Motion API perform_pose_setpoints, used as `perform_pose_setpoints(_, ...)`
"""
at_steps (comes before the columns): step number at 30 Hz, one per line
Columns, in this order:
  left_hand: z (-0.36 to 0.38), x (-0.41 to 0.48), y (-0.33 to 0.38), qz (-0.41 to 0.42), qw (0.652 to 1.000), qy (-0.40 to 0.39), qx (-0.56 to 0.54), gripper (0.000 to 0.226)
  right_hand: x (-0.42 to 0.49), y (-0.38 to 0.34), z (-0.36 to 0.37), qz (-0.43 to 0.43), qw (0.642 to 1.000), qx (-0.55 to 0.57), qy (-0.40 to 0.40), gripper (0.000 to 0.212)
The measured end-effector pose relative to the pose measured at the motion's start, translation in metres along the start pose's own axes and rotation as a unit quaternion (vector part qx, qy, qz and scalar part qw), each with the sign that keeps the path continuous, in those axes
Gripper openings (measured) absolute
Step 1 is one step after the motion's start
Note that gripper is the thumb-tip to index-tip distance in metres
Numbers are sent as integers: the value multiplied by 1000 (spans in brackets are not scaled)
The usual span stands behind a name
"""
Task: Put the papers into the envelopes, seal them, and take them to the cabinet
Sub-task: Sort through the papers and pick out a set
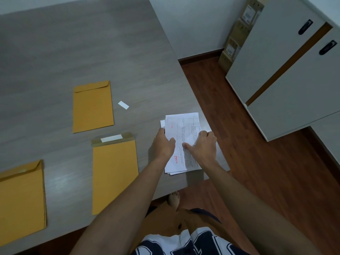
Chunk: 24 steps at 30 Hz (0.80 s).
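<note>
**While Both Hands Hold the Papers, Three Envelopes Lie on the Table**

Where the grey table comes to its near right corner, a small stack of printed papers lies flat, with a red stamp showing on the top sheet. The left hand grips the stack's left edge, its thumb laid over the top sheet and its fingers curled down at the side. The right hand holds the right edge, with its thumb stretched across the print and its fingers bent over the edge. How far the fingertips reach under the sheets cannot be told.

Three brown envelopes lie well to the left of the papers, none touched by a hand. The far envelope has its flap folded down. The middle envelope lies nearest the left forearm with its flap open, and a white strip lies along that flap. The near envelope sits at the table's left edge with its flap folded down. A loose white slip rests on the table just right of the far envelope.

Across the wooden floor, to the right, stands a white cabinet with two black handles. Cardboard boxes are stacked between it and the wall.
</note>
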<state>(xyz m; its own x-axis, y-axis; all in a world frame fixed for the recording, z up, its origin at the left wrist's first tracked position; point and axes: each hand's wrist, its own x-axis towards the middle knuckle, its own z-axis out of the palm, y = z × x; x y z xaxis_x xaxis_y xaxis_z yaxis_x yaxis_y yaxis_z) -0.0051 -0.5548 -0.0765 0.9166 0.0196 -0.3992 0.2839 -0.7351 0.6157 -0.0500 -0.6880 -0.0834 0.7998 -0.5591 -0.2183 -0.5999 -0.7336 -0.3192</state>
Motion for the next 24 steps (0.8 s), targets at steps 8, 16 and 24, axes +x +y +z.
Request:
perform_pose_setpoints(8, -2, 1, 6, -5, 999, -38, -33, 35, -3, -1, -4, 2, 1000, 5, -5, 78)
perform_pose_setpoints(16, -12, 4, 8, -26, 994, -40, -99, 32, 1, -21, -21, -20, 997, 77, -22, 79)
perform_pose_setpoints(24, -56, 14, -15, -31, 984, 6, -173, 25, 9, -62, -21, 44, 965, 238, -98, 60)
